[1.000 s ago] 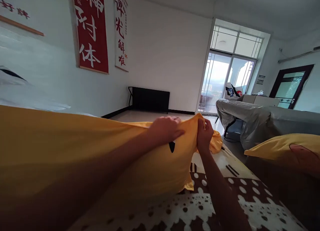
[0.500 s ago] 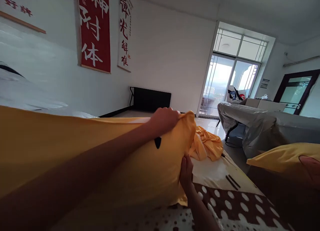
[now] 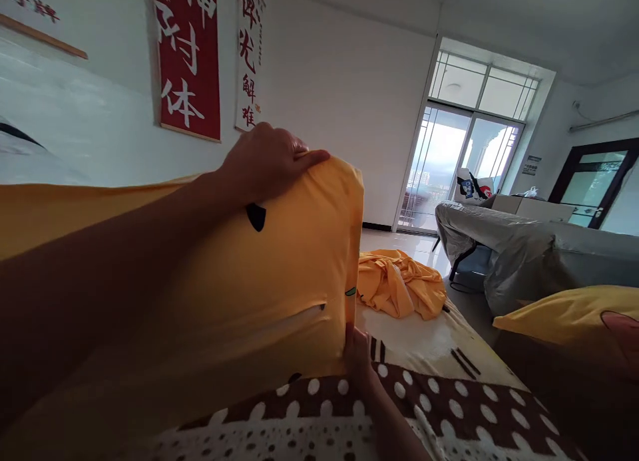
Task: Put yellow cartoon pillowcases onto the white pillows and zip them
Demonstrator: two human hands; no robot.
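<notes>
Head view. Item: one orange-yellow cloth (image 3: pixel 294 261), boxy at its right end, spreading across the left and centre foreground above the blanket; its face is showing a dark patch near the left hand, a slit-like fold lower down and a small green mark by the right edge.

Left hand (image 3: pixel 272 158): grip closing on the cloth's top edge, thumb lying along the upper border, forearm crossing in front of the cloth.

Right hand (image 3: pixel 357 356): touching the cloth's lower right corner; its fingers are partly hiding, so whether this grip is closing on the cloth cannot be told.

Underneath: one spotted blanket (image 3: pixel 439 398), brown and cream, bearing two dark strokes near its right side. On its far end, a crumpled orange cloth (image 3: pixel 402 285) is lying in folds just beyond the boxy end.

To the right: a yellow cushion (image 3: pixel 564 308) is resting near the blanket; behind it, plastic-draped furniture (image 3: pixel 519 248) is standing before a glazed sliding door (image 3: pixel 439 168).

On the left wall: a red scroll (image 3: pixel 207 88) and a white scroll (image 3: pixel 242 82) are hanging side by side, both bearing brushed characters.
</notes>
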